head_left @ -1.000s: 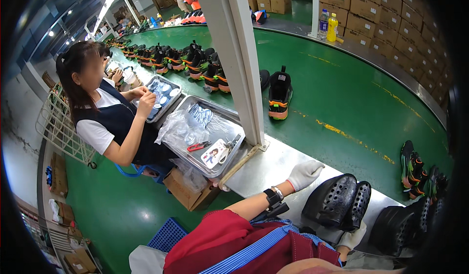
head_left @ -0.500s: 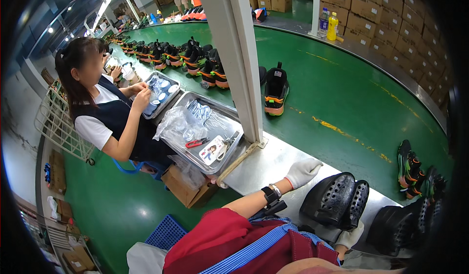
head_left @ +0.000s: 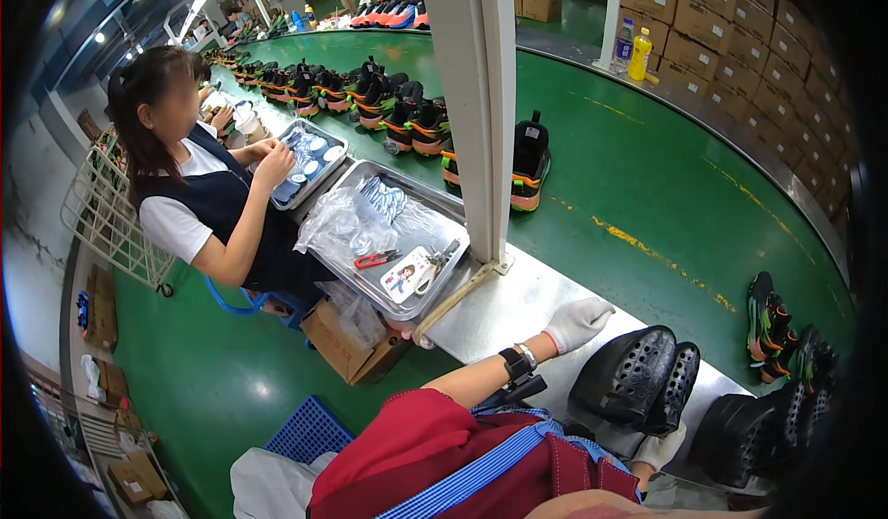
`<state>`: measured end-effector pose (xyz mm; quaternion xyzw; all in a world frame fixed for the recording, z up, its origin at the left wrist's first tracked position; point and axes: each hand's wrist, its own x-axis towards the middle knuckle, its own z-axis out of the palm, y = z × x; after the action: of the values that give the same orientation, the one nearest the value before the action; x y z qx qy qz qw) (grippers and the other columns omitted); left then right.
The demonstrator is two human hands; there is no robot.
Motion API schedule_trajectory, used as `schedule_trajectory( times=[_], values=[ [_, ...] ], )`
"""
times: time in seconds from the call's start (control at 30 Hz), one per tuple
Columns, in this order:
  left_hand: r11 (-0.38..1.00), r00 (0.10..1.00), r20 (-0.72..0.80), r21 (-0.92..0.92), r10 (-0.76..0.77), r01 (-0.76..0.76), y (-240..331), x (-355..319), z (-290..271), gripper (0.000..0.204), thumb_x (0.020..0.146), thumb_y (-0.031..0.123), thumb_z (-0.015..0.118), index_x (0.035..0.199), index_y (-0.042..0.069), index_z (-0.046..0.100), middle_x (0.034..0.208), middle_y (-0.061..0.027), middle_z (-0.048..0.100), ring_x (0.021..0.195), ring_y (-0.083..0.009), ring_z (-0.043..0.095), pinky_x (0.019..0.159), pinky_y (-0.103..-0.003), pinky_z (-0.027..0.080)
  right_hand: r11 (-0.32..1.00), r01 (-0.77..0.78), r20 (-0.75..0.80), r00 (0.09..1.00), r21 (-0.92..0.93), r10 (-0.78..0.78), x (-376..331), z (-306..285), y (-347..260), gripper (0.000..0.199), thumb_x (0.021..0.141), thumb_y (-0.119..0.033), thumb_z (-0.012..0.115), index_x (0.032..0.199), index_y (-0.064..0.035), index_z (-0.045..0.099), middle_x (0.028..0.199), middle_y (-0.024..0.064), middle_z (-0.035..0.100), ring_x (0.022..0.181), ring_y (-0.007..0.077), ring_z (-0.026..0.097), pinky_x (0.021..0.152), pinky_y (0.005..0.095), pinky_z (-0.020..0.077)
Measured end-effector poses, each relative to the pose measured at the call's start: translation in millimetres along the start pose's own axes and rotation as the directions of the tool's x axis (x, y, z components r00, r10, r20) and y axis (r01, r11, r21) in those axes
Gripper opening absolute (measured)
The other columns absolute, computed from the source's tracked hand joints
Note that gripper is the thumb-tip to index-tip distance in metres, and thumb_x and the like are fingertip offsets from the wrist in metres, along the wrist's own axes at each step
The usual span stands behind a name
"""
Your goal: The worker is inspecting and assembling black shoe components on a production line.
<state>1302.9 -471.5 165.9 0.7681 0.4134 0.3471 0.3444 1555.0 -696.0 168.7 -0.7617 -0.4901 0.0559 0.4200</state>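
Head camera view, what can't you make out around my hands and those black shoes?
- Right hand: mostly hidden behind the black shoes; its grip is unclear.
- Left hand: gloved, resting on the metal table; its underside is hidden.
- Dark shoes at right: lost in the dark rim.

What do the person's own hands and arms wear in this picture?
The left hand wears a white fabric glove with a red cuff edge, and a black wristband sits on the wrist. The right hand also wears a white glove. The forearm is bare, with a red sleeve above.

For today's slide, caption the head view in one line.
White-gloved left hand rests on the steel bench beside black perforated clogs.
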Motion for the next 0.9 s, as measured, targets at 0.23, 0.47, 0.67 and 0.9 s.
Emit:
schedule_trajectory(
  times=[0.23,0.47,0.67,0.9],
  values=[
    [1.000,1.000,0.005,-0.003,0.013,-0.013,-0.5,-1.2,-0.8,0.022,0.094,0.019,0.050,0.097,0.007,0.068,0.093,-0.0137,0.069,0.092,-0.0296,0.065,0.082,-0.037,0.052,0.996,0.078,-0.066,0.995,-0.040,-0.081,-0.1,5.1,-5.2,0.015,0.077,-0.007,0.057,0.084,0.0064,0.062,0.071,0.0185,0.062,0.064,0.0353,0.059,0.060,0.0410,0.0429],
    [1.000,1.000,-0.008,-0.002,0.007,-0.007,3.3,0.2,-3.5,0.020,0.094,0.020,0.053,0.098,0.008,0.068,0.092,-0.0127,0.068,0.089,-0.0293,0.064,0.080,-0.037,0.052,0.999,-0.014,0.088,0.996,-0.035,0.017,1.5,1.0,12.3,0.012,0.082,-0.002,0.055,0.088,0.0040,0.064,0.081,0.0109,0.064,0.074,0.0214,0.058,0.070,0.0334,0.0458],
    [1.000,1.000,-0.019,0.017,-0.005,0.005,7.5,-0.9,-5.9,0.019,0.094,0.020,0.053,0.097,0.009,0.068,0.091,-0.0123,0.068,0.088,-0.0288,0.065,0.078,-0.036,0.052,0.999,0.003,0.093,0.996,-0.036,0.000,5.0,-1.4,-4.2,0.013,0.084,-0.004,0.054,0.087,0.0043,0.064,0.079,0.0108,0.066,0.070,0.0183,0.055,0.066,0.0328,0.0454],
    [1.000,0.999,-0.041,-0.004,0.021,-0.022,4.1,-1.5,-4.0,0.019,0.094,0.020,0.053,0.097,0.008,0.068,0.091,-0.0123,0.068,0.089,-0.0280,0.066,0.079,-0.035,0.053,0.991,0.122,0.013,0.992,-0.052,-0.122,5.5,1.2,-14.8,0.012,0.083,-0.003,0.054,0.085,0.0042,0.063,0.076,0.0117,0.066,0.067,0.0180,0.054,0.064,0.0332,0.0451]
  ],
)
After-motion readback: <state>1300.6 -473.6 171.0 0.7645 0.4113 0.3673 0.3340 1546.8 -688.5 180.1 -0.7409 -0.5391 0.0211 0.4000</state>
